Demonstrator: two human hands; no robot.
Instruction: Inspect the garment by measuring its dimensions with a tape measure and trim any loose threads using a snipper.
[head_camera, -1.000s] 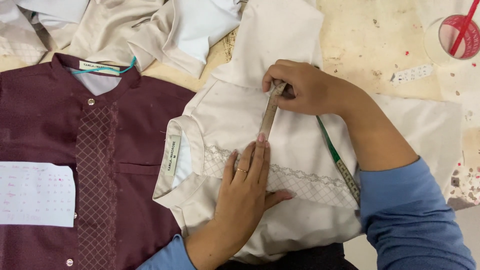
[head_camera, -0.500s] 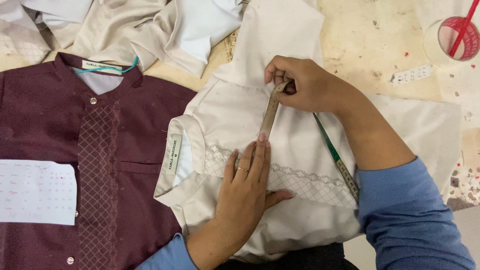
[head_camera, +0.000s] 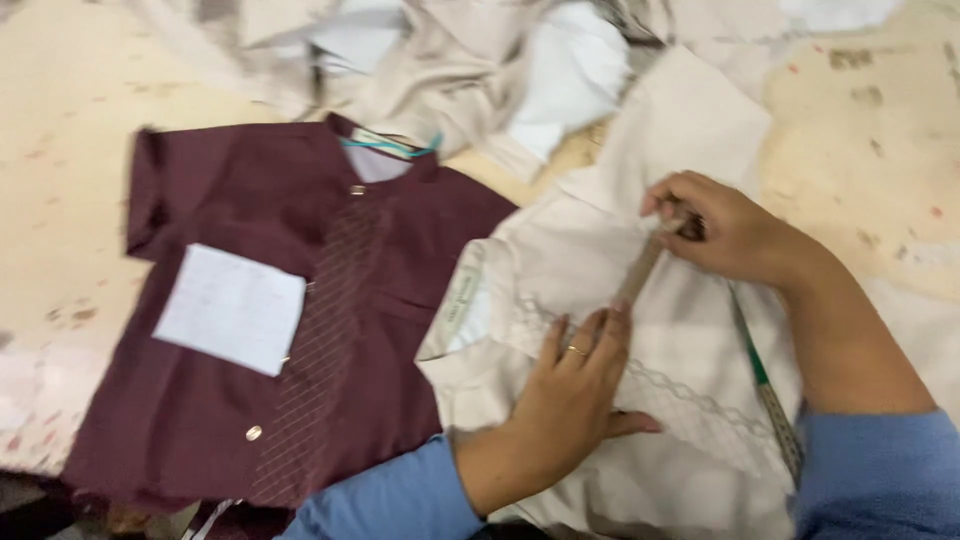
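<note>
Plainly, line by line:

Cream shirt (head_camera: 600, 250): lies flat on the table (head_camera: 870, 130), collar end toward the left, a band of pale embroidery crossing it under the hands; it overlaps the right edge of the maroon shirt (head_camera: 230, 420)

Measuring tape (head_camera: 640, 272): a brown strip stretched straight on the cream shirt, running from the right hand down and left to the left hand's fingertips; a green stretch of tape (head_camera: 758, 365) trails down past the right wrist toward the lower right

Left hand (head_camera: 570, 400): open and flat, palm down on the cream shirt; fingers together, their tips pressing the lower end of the measuring tape against the cloth; a ring shows on one finger; blue sleeve at the wrist

Right hand (head_camera: 725, 230): curled, fingers and thumb pinching the upper end of the measuring tape, which it holds down on the cream shirt; it sits above and to the right of the left hand, the taut strip between them

Maroon shirt: spread flat to the left of both hands, buttoned, a lattice-stitched panel down its front; well clear of the right hand, near the left forearm

Paper slip (head_camera: 230, 308): white, rectangular, lying on the maroon shirt's chest; writing too blurred to tell

Heap of cloth (head_camera: 450, 70): pale cream and white pieces bunched at the top, above both shirts; blurred

Table: light, stained surface, bare at upper left and upper right
</note>
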